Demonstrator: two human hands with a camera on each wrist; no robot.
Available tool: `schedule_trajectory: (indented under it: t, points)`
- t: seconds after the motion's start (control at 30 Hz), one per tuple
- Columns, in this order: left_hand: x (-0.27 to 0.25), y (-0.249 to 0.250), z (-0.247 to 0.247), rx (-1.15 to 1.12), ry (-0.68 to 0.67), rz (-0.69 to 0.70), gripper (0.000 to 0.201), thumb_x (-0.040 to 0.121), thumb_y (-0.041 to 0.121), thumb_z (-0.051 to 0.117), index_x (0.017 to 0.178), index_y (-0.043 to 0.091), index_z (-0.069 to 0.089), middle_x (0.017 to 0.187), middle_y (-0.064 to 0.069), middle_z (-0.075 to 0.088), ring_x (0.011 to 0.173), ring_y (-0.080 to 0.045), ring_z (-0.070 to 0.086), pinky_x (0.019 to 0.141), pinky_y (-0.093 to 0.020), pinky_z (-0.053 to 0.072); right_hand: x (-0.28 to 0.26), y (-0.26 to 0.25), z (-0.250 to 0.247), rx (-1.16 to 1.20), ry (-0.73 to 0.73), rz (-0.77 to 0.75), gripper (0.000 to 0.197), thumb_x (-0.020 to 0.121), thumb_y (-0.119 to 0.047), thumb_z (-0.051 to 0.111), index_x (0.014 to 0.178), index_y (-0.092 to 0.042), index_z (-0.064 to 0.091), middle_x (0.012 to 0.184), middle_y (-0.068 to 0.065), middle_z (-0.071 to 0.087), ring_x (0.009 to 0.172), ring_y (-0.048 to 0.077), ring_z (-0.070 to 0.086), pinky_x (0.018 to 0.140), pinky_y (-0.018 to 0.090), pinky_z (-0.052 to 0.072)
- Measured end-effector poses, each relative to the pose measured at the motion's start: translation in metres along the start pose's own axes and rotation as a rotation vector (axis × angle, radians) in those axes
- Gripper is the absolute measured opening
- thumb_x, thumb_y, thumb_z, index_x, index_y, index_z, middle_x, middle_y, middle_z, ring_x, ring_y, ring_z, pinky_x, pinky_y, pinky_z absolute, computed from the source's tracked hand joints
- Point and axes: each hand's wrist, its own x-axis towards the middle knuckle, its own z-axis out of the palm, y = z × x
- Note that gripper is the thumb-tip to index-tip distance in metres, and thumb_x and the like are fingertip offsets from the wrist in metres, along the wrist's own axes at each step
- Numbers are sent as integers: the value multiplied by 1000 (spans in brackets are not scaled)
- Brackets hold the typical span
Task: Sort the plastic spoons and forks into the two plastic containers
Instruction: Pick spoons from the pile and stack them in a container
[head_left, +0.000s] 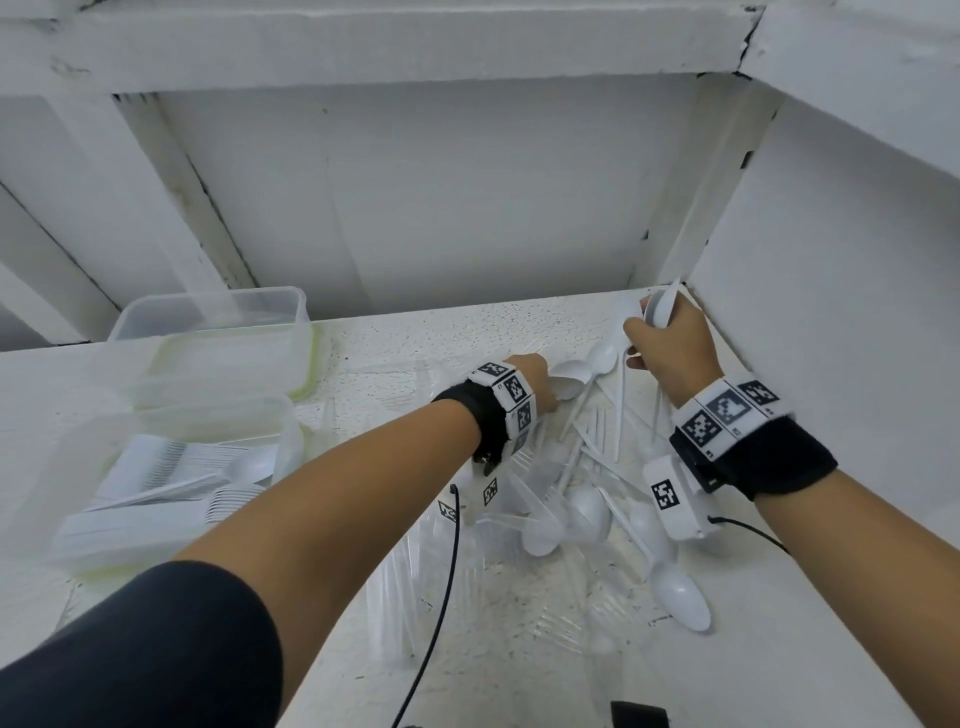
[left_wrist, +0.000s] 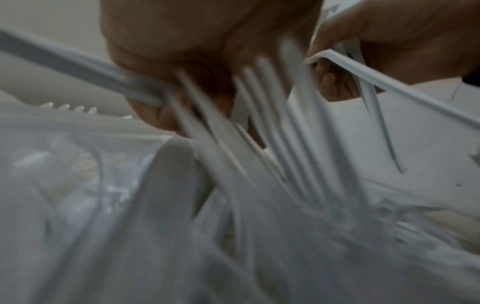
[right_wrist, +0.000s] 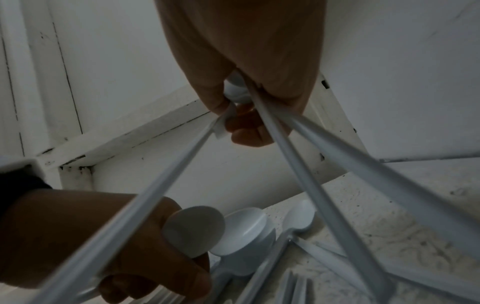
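A loose pile of white plastic spoons and forks (head_left: 587, 483) lies on the white speckled surface. At the pile's far end my left hand (head_left: 548, 389) grips a white spoon (right_wrist: 194, 232), whose bowl sticks out past the curled fingers. My right hand (head_left: 649, 332), raised near the back right corner, holds several spoons (right_wrist: 293, 156) by their bowl ends, with the handles hanging down. Two clear plastic containers stand at the left. The far one (head_left: 218, 322) looks empty. The near one (head_left: 283, 421) holds stacked white cutlery. The left wrist view is blurred.
A white wall (head_left: 831, 312) rises close beside my right hand, and a back panel (head_left: 467, 208) closes the far side. Clear plastic pieces (head_left: 410, 597) lie in front of the pile. A black cable (head_left: 447, 571) runs across them. Something dark (head_left: 639, 717) sits at the bottom edge.
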Motion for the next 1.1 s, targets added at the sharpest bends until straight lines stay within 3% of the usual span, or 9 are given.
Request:
schedule_trajectory:
  t: [0.1,0.17,0.27,0.37,0.53,0.77,0.9,1.0,1.1]
  points:
    - [0,-1,3,-39,8,-14,29,87,27,59,67,14,42,64,1,45,56,-14,45,50,-21,33,-4,3,2,12,-6,24,10,84,-2,50,85,-11,48,80,4,52,64,15,55,57,26,50]
    - [-2,0,4,-62,12,-6,31,86,28,59,65,17,40,63,2,45,56,-13,44,50,-21,33,-5,5,1,27,-7,36,9,84,-2,51,88,-10,48,84,8,54,66,18,57,58,28,50]
    - [-7,1,3,-53,8,25,25,86,25,59,67,16,45,64,2,47,68,-19,52,50,-20,33,-8,7,1,32,-2,41,10,84,-3,51,92,-9,49,87,11,55,66,20,57,60,29,52]
    - [-13,1,1,-46,17,58,12,86,23,57,84,11,55,64,1,49,71,-20,53,50,-20,34,-11,9,0,25,-3,45,10,84,-3,52,93,-8,51,90,14,56,71,24,59,65,34,56]
    - [-20,-3,-1,-56,57,68,20,87,20,55,99,7,63,81,-6,60,72,-20,55,51,-20,35,-14,9,1,32,6,44,10,85,-4,53,94,-7,52,91,14,58,74,25,61,65,33,56]
    - [-24,-5,-4,-218,87,98,21,87,23,57,101,7,62,87,-4,57,78,-19,53,56,-20,35,-20,4,-3,63,12,45,5,84,-4,54,89,-5,54,87,12,57,70,21,59,54,23,51]
    - [-32,-4,-19,-430,199,151,8,86,19,57,85,11,57,87,-6,60,78,-21,54,62,-28,38,-24,-4,-7,96,55,35,12,85,-6,55,78,-15,52,76,1,54,63,12,56,48,15,48]
    - [-49,-2,-40,-596,265,239,5,87,16,59,84,12,59,79,1,64,68,-8,55,63,-26,41,-28,-14,-8,160,68,15,4,87,-7,58,86,-10,55,73,1,56,60,8,57,49,15,48]
    - [-73,-3,-59,-773,282,295,4,91,16,57,93,14,60,74,5,63,53,6,50,49,-11,35,-33,-31,-6,261,42,2,8,87,-7,61,80,-9,58,74,6,59,62,12,60,59,21,53]
